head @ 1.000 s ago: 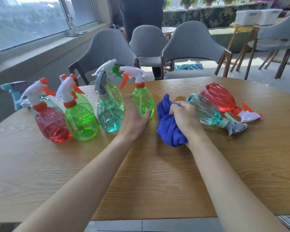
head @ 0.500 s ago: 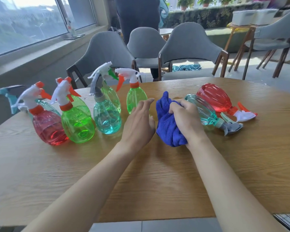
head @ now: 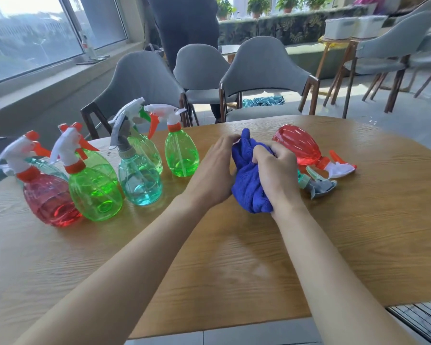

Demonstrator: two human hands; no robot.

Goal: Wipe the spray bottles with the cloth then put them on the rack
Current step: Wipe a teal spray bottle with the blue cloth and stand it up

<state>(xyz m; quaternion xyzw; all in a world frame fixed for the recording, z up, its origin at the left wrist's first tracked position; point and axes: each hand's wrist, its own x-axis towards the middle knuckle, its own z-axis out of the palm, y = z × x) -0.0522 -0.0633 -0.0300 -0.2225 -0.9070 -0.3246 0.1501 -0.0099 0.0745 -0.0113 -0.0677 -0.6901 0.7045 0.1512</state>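
Observation:
A bunched blue cloth (head: 249,180) lies on the wooden table (head: 234,257). My right hand (head: 278,174) grips its right side from above. My left hand (head: 213,173) cups its left side, fingertips curled over the top edge and thumb against the fabric. Behind my right hand a teal spray bottle lies on its side; only its grey nozzle (head: 321,186) shows. A red bottle (head: 299,145) lies flat beyond it. Several upright bottles stand at the left: a green one (head: 182,153), a teal one (head: 139,183), another green (head: 95,192) and a red one (head: 47,204).
Grey chairs (head: 264,68) stand at the table's far edge, and a person in dark clothes (head: 184,26) stands behind them. A window sill (head: 47,78) runs along the left. White bins (head: 353,26) sit on a side table at the back right.
My left hand left the small green bottle and moved right to the cloth. My right hand shifted its hold on the cloth, now covering the lying teal bottle's body.

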